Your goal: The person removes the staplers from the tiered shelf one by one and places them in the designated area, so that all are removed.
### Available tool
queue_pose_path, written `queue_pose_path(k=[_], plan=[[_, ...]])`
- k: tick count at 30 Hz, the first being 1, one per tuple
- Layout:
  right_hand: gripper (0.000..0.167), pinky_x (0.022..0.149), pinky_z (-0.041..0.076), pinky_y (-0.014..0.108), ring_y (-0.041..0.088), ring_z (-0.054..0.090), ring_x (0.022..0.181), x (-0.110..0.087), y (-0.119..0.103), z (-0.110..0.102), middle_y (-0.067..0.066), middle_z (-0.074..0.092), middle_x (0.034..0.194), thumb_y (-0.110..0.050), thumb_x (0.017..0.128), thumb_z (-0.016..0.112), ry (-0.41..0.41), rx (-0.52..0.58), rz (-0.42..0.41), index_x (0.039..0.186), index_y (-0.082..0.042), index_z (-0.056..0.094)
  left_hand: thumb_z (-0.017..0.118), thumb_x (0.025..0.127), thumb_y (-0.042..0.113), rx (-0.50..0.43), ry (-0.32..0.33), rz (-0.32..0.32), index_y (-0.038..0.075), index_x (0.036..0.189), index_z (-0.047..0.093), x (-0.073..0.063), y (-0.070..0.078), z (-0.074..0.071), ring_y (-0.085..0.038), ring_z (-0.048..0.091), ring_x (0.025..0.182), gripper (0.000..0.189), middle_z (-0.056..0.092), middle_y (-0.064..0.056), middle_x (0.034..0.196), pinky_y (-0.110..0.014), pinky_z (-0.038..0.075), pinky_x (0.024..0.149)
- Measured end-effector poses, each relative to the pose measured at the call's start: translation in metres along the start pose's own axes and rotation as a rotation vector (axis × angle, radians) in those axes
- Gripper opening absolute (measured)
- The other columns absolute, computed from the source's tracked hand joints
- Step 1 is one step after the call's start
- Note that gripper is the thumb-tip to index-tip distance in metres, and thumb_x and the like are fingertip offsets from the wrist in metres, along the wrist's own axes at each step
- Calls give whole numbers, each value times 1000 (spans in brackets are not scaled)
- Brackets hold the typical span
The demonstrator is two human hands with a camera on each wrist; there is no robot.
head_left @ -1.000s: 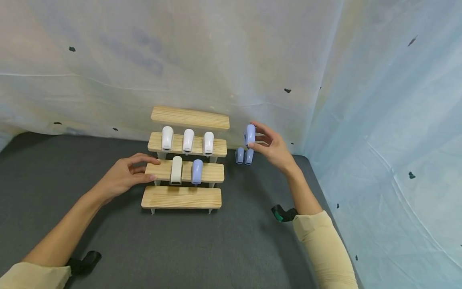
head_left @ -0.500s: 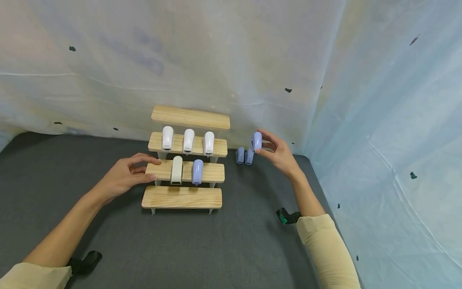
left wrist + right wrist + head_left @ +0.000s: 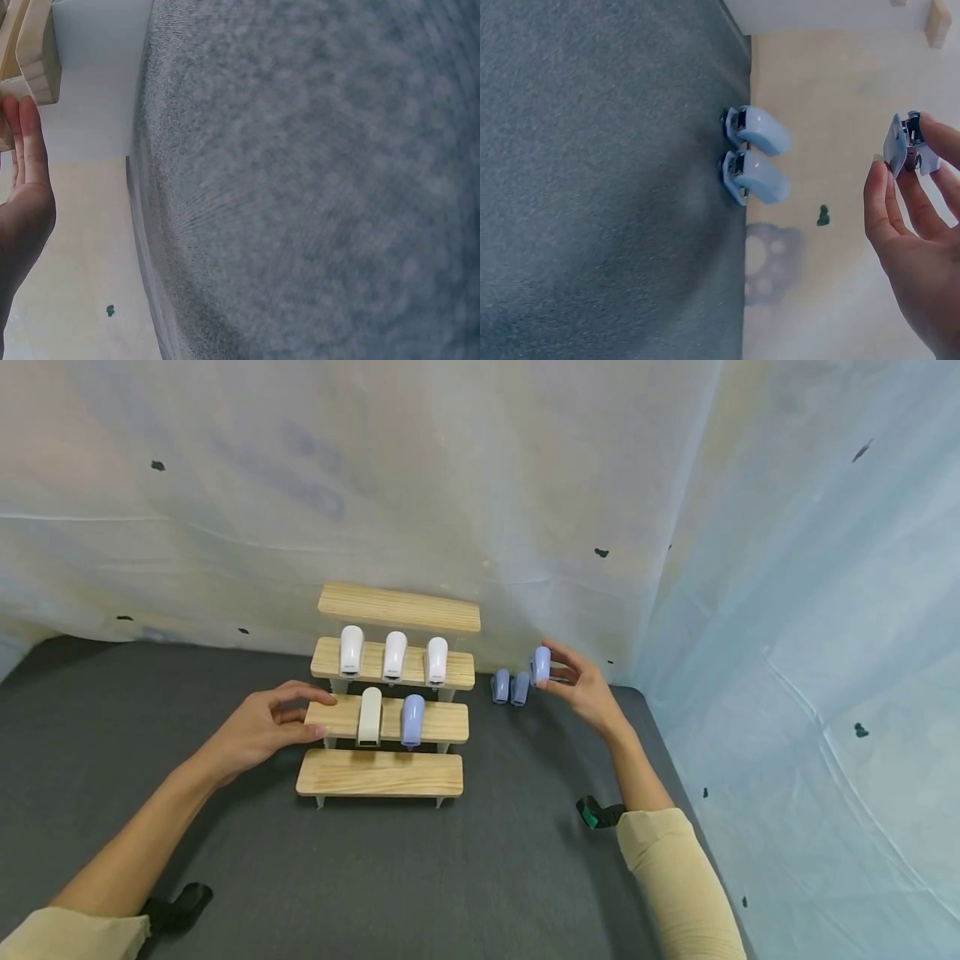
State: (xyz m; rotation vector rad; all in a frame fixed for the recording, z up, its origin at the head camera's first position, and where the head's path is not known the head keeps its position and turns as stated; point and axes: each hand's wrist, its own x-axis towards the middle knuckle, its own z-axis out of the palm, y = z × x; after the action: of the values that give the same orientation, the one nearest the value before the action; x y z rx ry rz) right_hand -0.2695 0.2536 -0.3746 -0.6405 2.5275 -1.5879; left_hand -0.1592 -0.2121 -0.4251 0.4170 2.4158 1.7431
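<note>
My right hand (image 3: 588, 693) holds a small lavender stapler (image 3: 540, 666) between thumb and fingers. The right wrist view shows this held stapler (image 3: 910, 146) raised off the table, its metal parts visible. Just left of it, two more lavender staplers (image 3: 509, 687) stand side by side on the table near the back wall. My left hand (image 3: 262, 727) grips the left end of a tiered wooden display stand (image 3: 442, 722), at its second step from the front. On that step sit a cream stapler (image 3: 370, 717) and a lavender stapler (image 3: 412, 721).
Three white staplers (image 3: 395, 656) line the stand's third step. The top step (image 3: 397, 607) and front step (image 3: 378, 774) are bare wood. A dark grey table surface (image 3: 375, 877) lies underneath. A draped backdrop (image 3: 480, 485) rises behind and along the right side.
My right hand has moved right and lower with the lavender stapler, now beside the two standing ones. The left hand stays on the stand.
</note>
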Motion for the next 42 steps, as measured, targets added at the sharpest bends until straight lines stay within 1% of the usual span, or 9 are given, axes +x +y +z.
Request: queue_pose_path(k=[7,13,21,26,31,34,36,40,42], plan=[[67,99,48,49,43,50,126,0,16,-1,18,45,147,-6,94,69,-1,7,47,153,-11,39,72,94,27,24,-2,4,8,132,59,1,0,0,-43,46,132,44,43,-9,142,-23,55,85],[66,99,47,52,46,49,125,-4,7,1,23,45,146,-2,93,69,4,18,76,151,-2,39,72,94,24,8,0,6,7,132,59,-1,0,-1,-42,47,130,44,43,-9,142,-24,55,84],[65,96,50,43,45,50,125,-8,4,4,26,43,146,3,93,67,6,2,112,151,3,37,74,93,25,2,6,-3,7,131,60,-1,1,-1,-42,48,129,45,43,-9,140,-27,56,83],[66,94,51,41,46,51,123,-3,22,4,26,45,145,3,91,69,13,-5,125,150,2,38,74,92,25,-5,6,-6,7,131,60,0,0,0,-42,49,128,45,44,-8,140,-30,57,82],[67,96,50,48,45,52,122,0,49,3,22,46,145,-1,91,71,36,-18,126,150,-4,41,72,94,23,-24,-1,-5,7,132,59,-1,-2,1,-42,48,129,44,43,-8,143,-31,57,83],[66,96,49,51,42,54,121,0,58,3,19,47,145,-5,91,73,48,-50,130,150,-9,44,72,94,23,-20,1,-5,7,132,59,-2,-2,1,-37,51,126,44,42,-8,144,-33,58,83],[65,96,49,52,40,54,121,1,62,3,17,47,144,-7,91,74,54,-66,131,149,-11,45,73,93,24,-19,0,-11,7,132,59,-2,-1,1,-29,56,122,44,41,-9,144,-35,58,83],[64,95,50,50,37,56,119,1,68,2,14,49,143,-10,90,76,65,-78,136,148,-15,48,73,93,25,-17,-2,-18,8,133,58,-2,0,1,-14,61,113,46,41,-9,145,-40,58,84],[64,93,51,48,36,58,118,2,71,1,14,50,143,-11,90,76,69,-89,138,147,-16,48,73,93,25,-21,-3,-12,8,133,58,-1,1,1,-11,61,111,46,41,-9,145,-41,57,84]])
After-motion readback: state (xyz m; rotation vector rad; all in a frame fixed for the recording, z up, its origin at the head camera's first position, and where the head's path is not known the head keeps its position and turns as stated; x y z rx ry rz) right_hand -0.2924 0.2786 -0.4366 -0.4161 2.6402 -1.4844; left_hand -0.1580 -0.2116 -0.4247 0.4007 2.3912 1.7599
